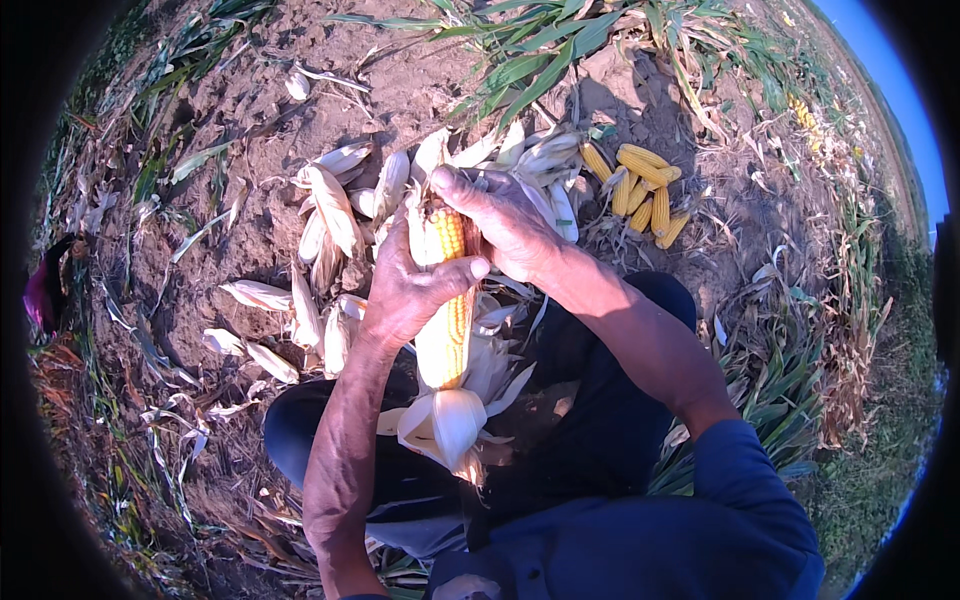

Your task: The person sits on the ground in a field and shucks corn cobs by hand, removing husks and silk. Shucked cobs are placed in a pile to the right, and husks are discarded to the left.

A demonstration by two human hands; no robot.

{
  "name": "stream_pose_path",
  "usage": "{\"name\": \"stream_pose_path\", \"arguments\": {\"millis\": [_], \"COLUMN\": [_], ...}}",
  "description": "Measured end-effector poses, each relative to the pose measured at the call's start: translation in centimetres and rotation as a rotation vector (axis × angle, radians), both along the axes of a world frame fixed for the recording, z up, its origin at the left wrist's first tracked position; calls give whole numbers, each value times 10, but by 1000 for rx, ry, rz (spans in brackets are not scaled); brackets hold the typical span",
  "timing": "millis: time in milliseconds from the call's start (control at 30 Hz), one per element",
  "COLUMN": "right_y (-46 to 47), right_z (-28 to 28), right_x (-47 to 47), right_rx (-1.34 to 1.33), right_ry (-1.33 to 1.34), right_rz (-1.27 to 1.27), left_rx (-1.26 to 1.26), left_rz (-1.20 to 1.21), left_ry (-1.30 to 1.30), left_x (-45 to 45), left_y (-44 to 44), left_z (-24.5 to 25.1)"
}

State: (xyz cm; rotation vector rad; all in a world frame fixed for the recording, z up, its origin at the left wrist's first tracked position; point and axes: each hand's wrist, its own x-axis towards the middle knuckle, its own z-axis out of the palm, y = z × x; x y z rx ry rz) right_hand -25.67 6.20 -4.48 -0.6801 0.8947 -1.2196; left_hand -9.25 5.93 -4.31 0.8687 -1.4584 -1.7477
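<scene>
Between my hands, above my lap, is a corn ear (454,322) with its yellow kernels partly bared. My left hand (420,289) grips it around the middle, thumb across the kernels. At the upper tip, my right hand (506,217) pinches the husk and silk, its fingers partly hidden behind the ear. A peeled-back flap of pale husk (448,427) hangs at the ear's lower end. Loose stripped husks (499,360) lie behind it, between my legs.
Unhusked ears (330,210) lie on the soil ahead and to the left. A pile of bare yellow cobs (637,191) rests ahead on the right. Green corn stalks (555,52) lie beyond, and more leaves (772,405) are by my right knee. Something purple (41,292) is at the far left.
</scene>
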Motion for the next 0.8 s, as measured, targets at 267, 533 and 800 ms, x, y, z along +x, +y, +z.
{"name": "stream_pose_path", "arguments": {"millis": [267, 533, 800], "right_y": [1, -5, -16], "right_z": [-17, -19, -32], "right_x": [14, 9, -1], "right_rx": [143, 19, 60], "right_ry": [-384, -434, -523], "right_rz": [-158, -228, -206], "left_rx": [96, -27, 206], "left_rz": [63, 315, 374], "left_ry": [122, 83, 277], "left_x": [-1, -16, -15], "left_y": [7, 15, 8], "left_z": [-16, -25, -25]}}
